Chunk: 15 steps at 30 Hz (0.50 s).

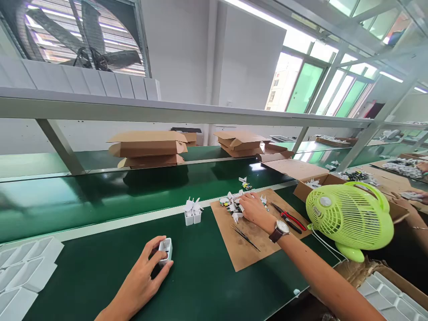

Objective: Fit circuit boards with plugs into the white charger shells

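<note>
hands are split between two spots on the green worktop (207, 285). the left hand (143, 276) sits near the front edge, its grip closed around a small white housing (166, 249) (thumb on one side, fingers curled over the other). the housing is on or just above the worktop; i cannot tell whether it touches. the right hand (254, 209) is stretched out well apart from it, palm down over a pile of small parts (231, 201) at the far corner of a cardboard sheet (247, 256). its fingers lie among white pieces and little circuit boards. the hand itself hides whether that grip has closed on anything, so i cannot tell. a wristwatch (280, 229) is on that wrist.

as for progress, judging from how things lie: a pair of white plug pieces (193, 213) stands upright between the two hands, just left of the cardboard sheet and apart from the pile. that looks like work set aside as done. the pile holds a good number of loose parts, so most seems left to do.

tweezers (244, 236) lie on the cardboard near the right forearm, and red-handled pliers (290, 219) lie at its right edge, both untouched. a green fan (349, 218) stands just beside the pliers. white trays (23, 272) lie at the far left, cardboard boxes (147, 147) sit on the green surface behind, and another person's hand (409, 196) is at the far right.
</note>
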### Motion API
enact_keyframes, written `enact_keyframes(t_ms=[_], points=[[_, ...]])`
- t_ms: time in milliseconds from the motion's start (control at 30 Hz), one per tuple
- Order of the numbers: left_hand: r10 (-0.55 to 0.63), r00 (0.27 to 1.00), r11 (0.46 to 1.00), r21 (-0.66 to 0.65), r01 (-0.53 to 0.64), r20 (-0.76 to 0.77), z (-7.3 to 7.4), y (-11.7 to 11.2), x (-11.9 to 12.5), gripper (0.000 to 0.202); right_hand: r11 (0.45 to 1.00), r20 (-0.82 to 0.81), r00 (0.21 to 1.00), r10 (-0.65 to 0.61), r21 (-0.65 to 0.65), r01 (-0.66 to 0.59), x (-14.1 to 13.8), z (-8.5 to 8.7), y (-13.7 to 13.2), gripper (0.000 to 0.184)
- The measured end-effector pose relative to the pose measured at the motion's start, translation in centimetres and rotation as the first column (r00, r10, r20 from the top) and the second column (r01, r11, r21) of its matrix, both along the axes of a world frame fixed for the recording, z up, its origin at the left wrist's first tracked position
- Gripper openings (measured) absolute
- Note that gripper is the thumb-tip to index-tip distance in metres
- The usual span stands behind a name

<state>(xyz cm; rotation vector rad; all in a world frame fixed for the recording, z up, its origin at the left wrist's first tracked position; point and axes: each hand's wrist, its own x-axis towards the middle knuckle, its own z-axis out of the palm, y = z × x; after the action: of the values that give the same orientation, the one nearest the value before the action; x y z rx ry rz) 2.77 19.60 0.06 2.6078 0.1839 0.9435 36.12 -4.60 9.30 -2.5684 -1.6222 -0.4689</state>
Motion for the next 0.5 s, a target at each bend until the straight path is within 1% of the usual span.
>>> enact_keyframes(t_ms=[67, 167, 267, 300, 367, 433, 500], points=[[0.0, 1.0, 1.0, -0.012, 0.0, 0.005, 0.1, -0.3, 0.0, 0.018, 0.999, 0.004, 1.0, -0.025, 0.022, 0.025, 0.5, 0.7, -0.1, 0.031], [0.0, 1.0, 0.999, -0.037, 0.0, 0.017, 0.2, -0.6, 0.2, 0.019, 0.992, 0.016, 0.998, -0.06, 0.113, 0.058, 0.5, 1.8, -0.3, 0.04], [0.002, 1.0, 0.999, -0.044, -0.001, 0.011, 0.2, -0.8, 0.4, 0.018, 0.982, 0.026, 0.999, -0.021, 0.186, 0.016, -1.2, 2.3, 0.0, 0.047], [0.005, 1.0, 0.999, -0.045, -0.005, 0.01, 0.3, -0.8, 0.4, 0.018, 0.981, 0.026, 0.999, 0.023, 0.194, -0.028, -2.1, 2.1, 0.3, 0.047], [0.021, 1.0, 0.998, -0.054, -0.02, 0.013, 0.3, -1.0, 0.5, 0.016, 0.966, 0.023, 0.986, 0.163, 0.201, -0.164, -4.6, 1.1, 1.1, 0.043], [0.042, 0.999, 0.997, -0.065, -0.04, 0.027, 0.2, -1.0, 0.5, 0.016, 0.901, 0.038, 0.928, 0.371, 0.226, -0.37, -7.4, -0.4, 2.2, 0.034], [0.06, 0.997, 0.996, -0.07, -0.057, 0.045, 0.1, -1.0, 0.4, 0.019, 0.848, 0.076, 0.868, 0.491, 0.187, -0.496, -10.0, -2.0, 3.4, 0.026]])
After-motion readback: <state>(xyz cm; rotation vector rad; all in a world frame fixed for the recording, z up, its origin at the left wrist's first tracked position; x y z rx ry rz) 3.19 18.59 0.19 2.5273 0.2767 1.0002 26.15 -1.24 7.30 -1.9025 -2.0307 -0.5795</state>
